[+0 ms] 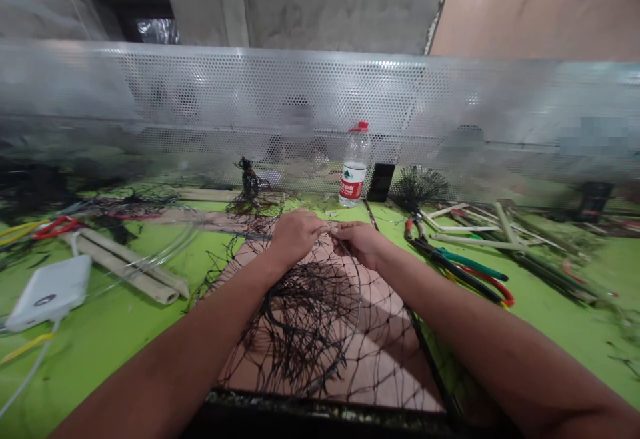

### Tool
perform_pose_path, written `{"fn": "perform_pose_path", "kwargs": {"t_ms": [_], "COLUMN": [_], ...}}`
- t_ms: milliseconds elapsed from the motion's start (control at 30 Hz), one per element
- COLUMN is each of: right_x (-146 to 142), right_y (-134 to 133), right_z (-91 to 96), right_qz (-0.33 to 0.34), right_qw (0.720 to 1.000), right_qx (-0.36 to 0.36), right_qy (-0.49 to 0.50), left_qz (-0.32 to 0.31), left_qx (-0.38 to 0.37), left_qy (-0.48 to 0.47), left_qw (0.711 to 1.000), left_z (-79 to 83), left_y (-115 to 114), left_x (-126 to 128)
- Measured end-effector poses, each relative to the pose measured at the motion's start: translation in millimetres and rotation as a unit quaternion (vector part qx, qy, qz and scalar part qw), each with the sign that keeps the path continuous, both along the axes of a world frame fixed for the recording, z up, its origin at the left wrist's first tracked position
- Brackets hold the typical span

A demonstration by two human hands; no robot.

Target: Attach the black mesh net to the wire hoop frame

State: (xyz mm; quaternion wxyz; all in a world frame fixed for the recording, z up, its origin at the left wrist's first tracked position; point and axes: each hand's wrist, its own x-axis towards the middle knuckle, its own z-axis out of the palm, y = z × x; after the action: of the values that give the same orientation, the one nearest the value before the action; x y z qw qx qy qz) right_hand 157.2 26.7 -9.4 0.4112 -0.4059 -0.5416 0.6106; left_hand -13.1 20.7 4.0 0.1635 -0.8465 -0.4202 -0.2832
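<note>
My left hand and my right hand meet above a black mesh net, their fingertips pinched close together. A small pale bit shows between the fingers, too small to name. From my right hand's fingers a thin grey wire curves down across the net. The net lies bunched in its middle and spread at its sides, over a pinkish board. My left hand's fingers are closed, and what they grip is mostly hidden.
Pliers with coloured handles lie at right beside cut bamboo strips. A water bottle and a dark phone-like slab stand by the perforated metal screen. At left are a white power bank, bamboo pieces and clear coiled line.
</note>
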Motion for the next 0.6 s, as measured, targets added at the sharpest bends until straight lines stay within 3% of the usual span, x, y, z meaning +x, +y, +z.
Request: {"fn": "perform_pose_path", "kwargs": {"t_ms": [133, 233, 433, 600], "right_x": [11.0, 31.6, 68.7, 83.2], "right_y": [-1.1, -2.1, 9.7, 23.0], "right_z": [21.1, 46.1, 68.2, 81.2], "right_qz": [0.004, -0.040, -0.061, -0.043], "right_qw": [0.989, 0.963, 0.947, 0.887], "right_qx": [0.102, 0.207, 0.256, 0.350], "right_qy": [-0.105, -0.165, -0.183, -0.299], "left_qz": [-0.020, -0.010, 0.033, 0.039], "left_qx": [-0.033, -0.077, -0.237, -0.263], "left_qy": [-0.037, -0.069, -0.079, -0.044], "left_qw": [0.999, 0.995, 0.968, 0.963], "left_z": [0.0, 1.6, 12.9, 34.6], "left_y": [8.8, 19.8, 41.4, 44.8], "left_x": [-6.1, -14.1, -23.6, -23.6]}}
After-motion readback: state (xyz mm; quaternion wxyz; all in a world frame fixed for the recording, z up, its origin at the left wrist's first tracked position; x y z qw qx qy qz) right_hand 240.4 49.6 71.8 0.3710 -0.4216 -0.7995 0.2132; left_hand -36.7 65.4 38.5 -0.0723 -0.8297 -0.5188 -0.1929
